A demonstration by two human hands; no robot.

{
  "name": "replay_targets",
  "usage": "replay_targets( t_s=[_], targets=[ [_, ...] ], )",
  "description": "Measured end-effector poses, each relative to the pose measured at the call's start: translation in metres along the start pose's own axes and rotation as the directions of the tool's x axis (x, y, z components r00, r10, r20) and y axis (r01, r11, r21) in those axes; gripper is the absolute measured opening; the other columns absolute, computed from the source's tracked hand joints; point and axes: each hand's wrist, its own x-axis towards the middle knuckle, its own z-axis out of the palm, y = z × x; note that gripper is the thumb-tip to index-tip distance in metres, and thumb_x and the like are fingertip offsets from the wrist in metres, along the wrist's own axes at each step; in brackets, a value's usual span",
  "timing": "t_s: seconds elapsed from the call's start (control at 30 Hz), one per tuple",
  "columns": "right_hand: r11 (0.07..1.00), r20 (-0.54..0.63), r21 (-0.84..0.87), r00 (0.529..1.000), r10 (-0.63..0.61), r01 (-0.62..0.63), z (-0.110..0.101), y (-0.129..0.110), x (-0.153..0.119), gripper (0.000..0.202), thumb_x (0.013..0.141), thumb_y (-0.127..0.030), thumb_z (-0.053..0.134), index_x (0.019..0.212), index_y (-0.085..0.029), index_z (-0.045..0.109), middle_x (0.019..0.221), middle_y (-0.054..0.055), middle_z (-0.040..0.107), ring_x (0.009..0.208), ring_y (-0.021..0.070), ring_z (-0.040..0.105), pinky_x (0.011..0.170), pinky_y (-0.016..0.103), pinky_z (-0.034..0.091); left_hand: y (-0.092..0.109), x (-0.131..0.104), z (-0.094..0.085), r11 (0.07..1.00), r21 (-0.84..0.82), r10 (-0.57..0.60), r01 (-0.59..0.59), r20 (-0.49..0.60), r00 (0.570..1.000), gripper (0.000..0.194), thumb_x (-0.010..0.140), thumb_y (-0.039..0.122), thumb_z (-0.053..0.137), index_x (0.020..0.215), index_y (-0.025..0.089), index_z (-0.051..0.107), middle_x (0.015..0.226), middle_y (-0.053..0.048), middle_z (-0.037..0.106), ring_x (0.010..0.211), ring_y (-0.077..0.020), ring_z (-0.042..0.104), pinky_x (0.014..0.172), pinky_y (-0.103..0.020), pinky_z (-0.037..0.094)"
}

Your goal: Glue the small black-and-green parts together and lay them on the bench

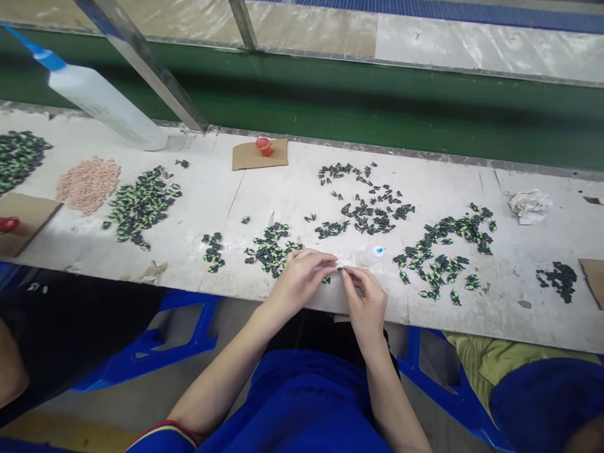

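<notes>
Close above the table's front edge, my two hands meet fingertip to fingertip. My right hand pinches a tiny dark piece between thumb and forefinger. My left hand is curled in a pinch beside it; whatever its fingertips hold is too small to make out. A heap of small black and bright green parts lies just behind my left hand. One more dark green part rests under the left fingers. Behind my right hand stands a small clear bottle with a blue tip.
Slim dark parts lie scattered at mid-table, more black-green parts to the right. Leftward are a pink pile and a large white bottle. A red cup sits on cardboard. People sit on both sides.
</notes>
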Motion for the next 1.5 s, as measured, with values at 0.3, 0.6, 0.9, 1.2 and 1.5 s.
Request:
replay_targets(
  t_s=[0.3, 0.6, 0.9, 1.2, 1.5],
  targets=[
    [0.99, 0.074, -0.029, 0.988, 0.137, -0.135, -0.006, -0.009, -0.012, 0.017, 0.083, -0.033, 0.061, 0.078, -0.02, 0.07, 0.076, 0.004, 0.071, 0.065, 0.0158, 0.065, 0.059, 0.027, 0.054, -0.014, -0.03, 0.013, 0.989, 0.14, 0.056, -0.044, -0.083, 0.995, 0.011, 0.088, 0.015, 0.06, 0.091, 0.021, 0.068, 0.105, -0.007, 0.069, 0.105, -0.0242, 0.055, 0.087, -0.039, 0.039],
    [0.947, 0.138, 0.175, 0.959, 0.249, -0.271, -0.003, -0.014, -0.02, 0.016, 0.077, -0.034, 0.068, 0.078, -0.019, 0.072, 0.077, 0.004, 0.076, 0.07, 0.0198, 0.073, 0.069, 0.032, 0.062, 0.003, -0.035, 0.003, 0.998, -0.067, -0.004, 0.001, -0.042, 0.999, 0.015, 0.09, 0.018, 0.052, 0.091, 0.022, 0.066, 0.086, -0.004, 0.07, 0.086, -0.02, 0.061, 0.079, -0.034, 0.047],
    [0.946, 0.011, 0.291, 0.989, 0.147, -0.144, -0.004, -0.017, -0.023, 0.01, 0.071, -0.028, 0.073, 0.071, -0.018, 0.072, 0.07, 0.004, 0.074, 0.064, 0.0179, 0.07, 0.062, 0.03, 0.062, 0.018, -0.038, -0.003, 0.891, -0.429, -0.174, 0.15, -0.016, 0.985, 0.011, 0.08, 0.027, 0.065, 0.085, 0.019, 0.071, 0.084, -0.005, 0.072, 0.082, -0.0189, 0.066, 0.079, -0.031, 0.054],
    [0.977, -0.009, 0.189, 0.996, -0.094, 0.094, -0.012, -0.02, -0.026, 0.002, 0.074, -0.019, 0.07, 0.075, -0.021, 0.07, 0.073, 0.003, 0.073, 0.063, 0.0163, 0.07, 0.054, 0.027, 0.06, 0.029, -0.039, -0.003, 0.799, -0.549, -0.276, 0.246, 0.028, 0.961, 0.01, 0.074, 0.027, 0.068, 0.079, 0.019, 0.071, 0.081, -0.004, 0.074, 0.077, -0.019, 0.068, 0.076, -0.031, 0.057],
    [0.986, 0.149, 0.147, 0.983, -0.106, 0.084, -0.028, -0.021, -0.021, 0.023, 0.071, -0.018, 0.071, 0.093, -0.021, 0.068, 0.074, 0.002, 0.075, 0.057, 0.0156, 0.07, 0.057, 0.028, 0.062, 0.035, -0.039, -0.005, 0.818, -0.529, -0.235, 0.224, 0.048, 0.971, 0.007, 0.075, 0.024, 0.066, 0.078, 0.019, 0.07, 0.079, -0.004, 0.072, 0.077, -0.0186, 0.066, 0.076, -0.03, 0.053]
  ],
)
